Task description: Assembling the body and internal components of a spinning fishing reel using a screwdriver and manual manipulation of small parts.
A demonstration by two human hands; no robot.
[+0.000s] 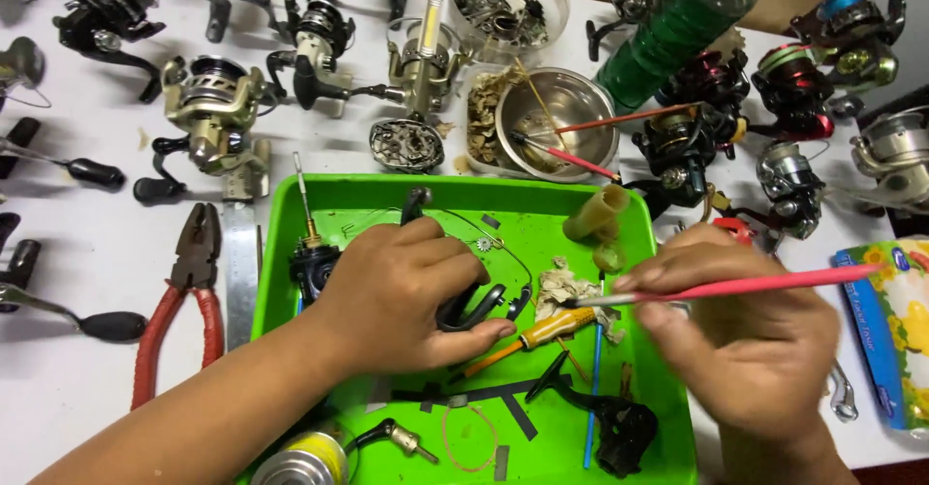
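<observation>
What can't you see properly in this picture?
Head view:
- Black reel part: mostly covered by the left hand.
- Brush tip: blurred, so contact with the part is unclear.
- Right hand: its wrist is cut off by the bottom edge.
- Small bits in the green tray: too small to identify.

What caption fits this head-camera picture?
Left hand grips a black reel part over a green tray; right hand holds a red brush.

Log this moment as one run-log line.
left hand: gripping black reel part over green tray | right hand: holding red brush, bristles near the part | yellow-handled screwdriver: lying in tray
</observation>
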